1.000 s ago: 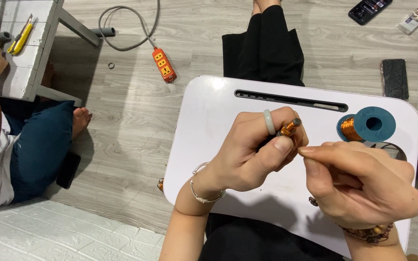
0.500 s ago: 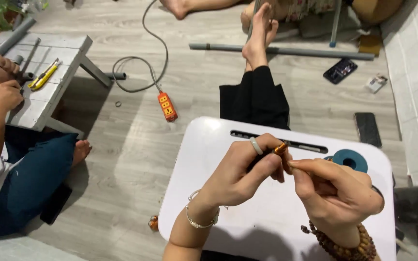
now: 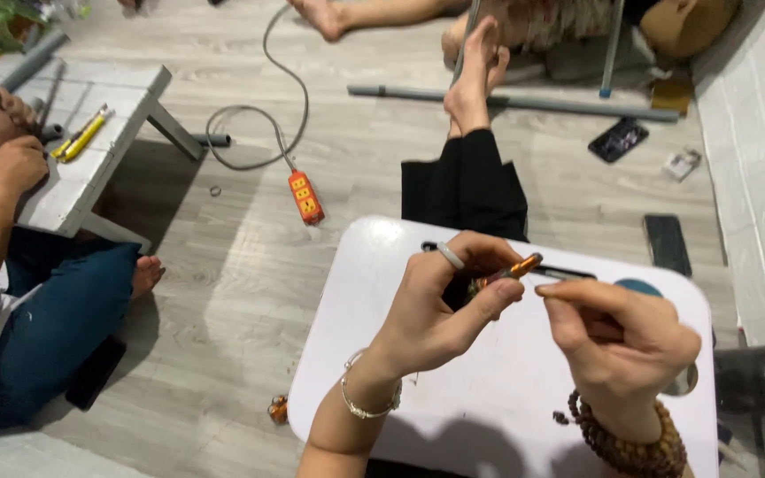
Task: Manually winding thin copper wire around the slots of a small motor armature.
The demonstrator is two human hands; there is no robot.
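Over a white lap table [image 3: 365,292], my left hand [image 3: 440,310], with a ring on one finger, grips a small dark part wound with copper-coloured wire [image 3: 511,270]. My right hand [image 3: 617,341], with a bead bracelet at the wrist, pinches at the end of that wire coil, fingertips almost touching the left thumb. A blue spool [image 3: 639,287] peeks out behind the right hand.
An orange power strip [image 3: 305,196] with a grey cable lies on the wood floor. Another person sits at left, hands on a low white table [image 3: 90,168] with yellow tools. Two phones [image 3: 619,139], grey pipes and someone's bare feet lie beyond.
The camera has tilted up, showing more of the floor and room. Both hands stay together on the copper coil, now lifted a little higher over the lap table.
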